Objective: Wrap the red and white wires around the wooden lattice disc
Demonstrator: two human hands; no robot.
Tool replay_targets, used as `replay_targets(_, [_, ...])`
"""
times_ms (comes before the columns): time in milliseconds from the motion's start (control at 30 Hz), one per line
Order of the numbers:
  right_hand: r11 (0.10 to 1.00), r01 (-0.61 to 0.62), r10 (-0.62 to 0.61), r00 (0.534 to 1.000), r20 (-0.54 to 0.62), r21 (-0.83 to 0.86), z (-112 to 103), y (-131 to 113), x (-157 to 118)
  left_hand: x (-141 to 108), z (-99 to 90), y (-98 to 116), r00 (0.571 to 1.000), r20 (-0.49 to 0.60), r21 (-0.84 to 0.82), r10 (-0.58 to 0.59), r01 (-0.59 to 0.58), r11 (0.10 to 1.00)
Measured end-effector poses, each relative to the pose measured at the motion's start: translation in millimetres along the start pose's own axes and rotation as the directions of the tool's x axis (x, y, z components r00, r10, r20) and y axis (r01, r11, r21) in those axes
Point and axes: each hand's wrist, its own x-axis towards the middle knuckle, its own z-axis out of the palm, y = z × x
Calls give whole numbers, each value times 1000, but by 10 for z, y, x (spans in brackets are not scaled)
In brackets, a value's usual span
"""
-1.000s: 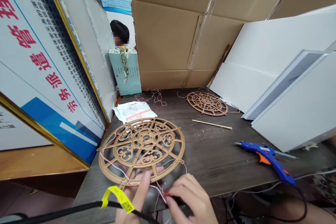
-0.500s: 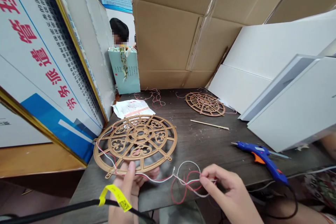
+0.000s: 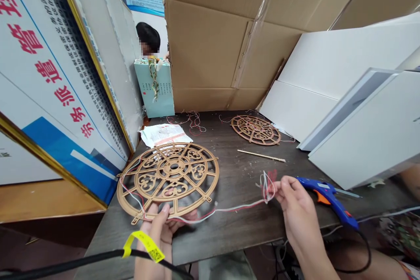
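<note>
A large round wooden fretwork disc (image 3: pixel 168 180) lies at the near left of the dark table (image 3: pixel 243 223). My left hand (image 3: pixel 161 226) grips its near rim, thumb on top. Red and white wires (image 3: pixel 229 207) run from that rim across the table to my right hand (image 3: pixel 295 203), which pinches their bunched ends beside the nose of a blue glue gun (image 3: pixel 331 197). The wires are stretched almost straight between my hands.
A smaller fretwork disc (image 3: pixel 256 129) and a thin wooden stick (image 3: pixel 261 155) lie further back. Loose red wires (image 3: pixel 193 120) and a paper sheet (image 3: pixel 164 134) sit behind. Cardboard boxes (image 3: pixel 210 43), white boards (image 3: pixel 357 109), a leaning sign (image 3: pixel 55 78); a person (image 3: pixel 147 40) beyond.
My right hand has drawn the red and white wires out from beside my left hand to the right, as far as the glue gun. The left hand stays on the disc's rim.
</note>
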Motion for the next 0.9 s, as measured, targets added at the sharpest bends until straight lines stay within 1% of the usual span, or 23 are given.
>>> replay_targets(33, [998, -1, 4, 999, -52, 68, 23, 4, 26, -3, -3, 11, 1000, 2, -15, -9, 10, 1000])
replay_targets(67, [996, 15, -7, 997, -81, 87, 41, -4, 41, -6, -6, 20, 1000, 8, -32, -22, 22, 999])
replay_targets(100, [997, 46, -40, 995, -92, 57, 57, -27, 39, -11, -7, 29, 999, 12, -46, -36, 36, 998])
replay_targets(133, [996, 91, -92, 991, -94, -13, 72, -64, 16, -16, -7, 37, 999, 10, -54, -47, 47, 997])
replay_targets(167, [982, 155, -164, 983, -82, -104, 88, -115, -30, -23, -5, 44, 998, 8, -57, -57, 57, 997])
replay_targets(200, [951, 241, -253, 967, -41, -196, 110, -176, -101, -31, 1, 52, 998, 7, -59, -63, 63, 996])
replay_targets(233, [902, 336, -336, 941, 46, -270, 141, -241, -192, -41, 11, 61, 998, 9, -61, -61, 61, 996])
replay_targets(267, [846, 440, -404, 898, 175, -302, 182, -304, -298, -54, 25, 74, 999, 10, -60, -50, 51, 997])
replay_targets(300, [786, 546, -446, 826, 345, -289, 234, -355, -409, -69, 43, 89, 999, 9, -58, -36, 36, 998])
replay_targets(333, [738, 626, -448, 733, 512, -250, 298, -389, -520, -88, 63, 106, 1000, 12, -50, -21, 22, 999])
replay_targets(367, [699, 685, -436, 636, 636, -205, 372, -400, -622, -107, 85, 124, 1000, 16, -38, -9, 9, 999])
replay_targets(400, [670, 721, -413, 561, 717, -178, 452, -386, -710, -128, 106, 142, 1000, 24, -22, 1, 0, 1000])
replay_targets(433, [648, 743, -394, 516, 761, -168, 534, -349, -781, -147, 124, 156, 999, 33, -2, 7, -7, 1000])
replay_targets(467, [628, 759, -382, 494, 781, -173, 613, -295, -834, -162, 137, 167, 999, 42, 18, 11, -12, 1000])
replay_targets(567, [589, 777, -367, 503, 782, -222, 799, -107, -891, -179, 143, 167, 998, 59, 78, 21, -26, 997])
replay_targets(633, [579, 788, -370, 482, 794, -209, 853, -45, -870, -169, 128, 150, 998, 65, 109, 27, -34, 993])
replay_targets(700, [606, 777, -363, 459, 811, -168, 850, -73, -824, -155, 113, 134, 997, 72, 126, 29, -38, 991])
replay_targets(733, [633, 759, -354, 462, 813, -156, 834, -117, -795, -151, 109, 129, 997, 73, 128, 29, -38, 991])
replay_targets(900, [770, 610, -233, 543, 806, -188, 761, -435, -612, -164, 129, 130, 999, 45, 79, 25, -28, 997])
